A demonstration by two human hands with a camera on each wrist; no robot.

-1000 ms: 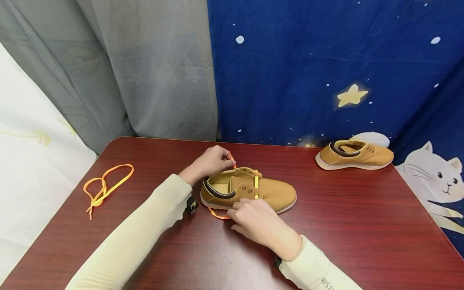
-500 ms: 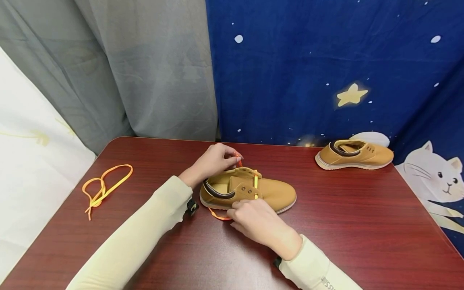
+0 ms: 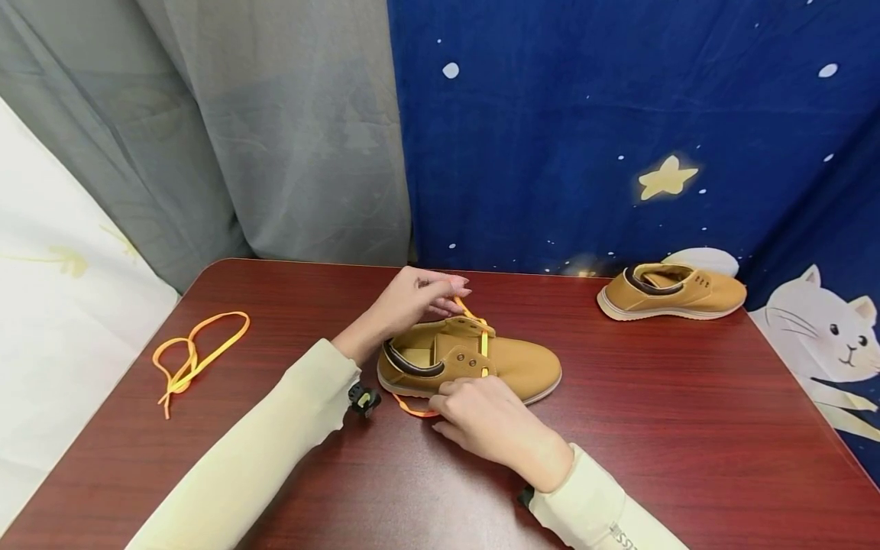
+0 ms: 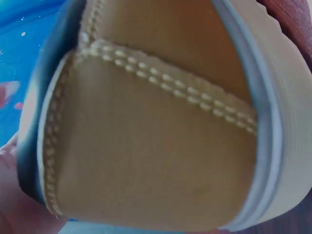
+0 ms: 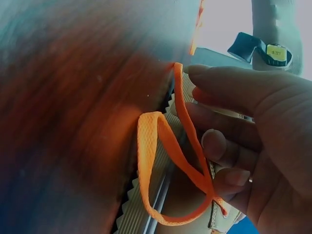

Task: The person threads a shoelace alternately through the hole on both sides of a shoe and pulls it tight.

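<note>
A tan shoe point(image 3: 529, 359) lies across the middle of the table, toe to the right. Its yellow-orange shoelace point(image 3: 485, 344) crosses the front eyelets. Beyond its far side, my left hand point(image 3: 412, 298) pinches the far strand, which slants down to the far eyelet. My right hand point(image 3: 484, 412) rests on the near side, fingers bent. In the right wrist view, its fingertips point(image 5: 214, 141) lie against the shoe side, and an orange lace loop point(image 5: 146, 161) hangs beside them; I cannot tell whether they grip it. The shoe heel point(image 4: 156, 136) fills the left wrist view.
A second tan shoe point(image 3: 715, 294) without visible lace stands at the back right of the table. A loose orange shoelace point(image 3: 195, 363) lies looped at the left. The reddish-brown table point(image 3: 687, 405) ends at grey and blue curtains behind.
My left hand has moved a little to the right and up, its fingers straightening along the lace, and the far strand now leans toward the front eyelets. My right hand stays in place.
</note>
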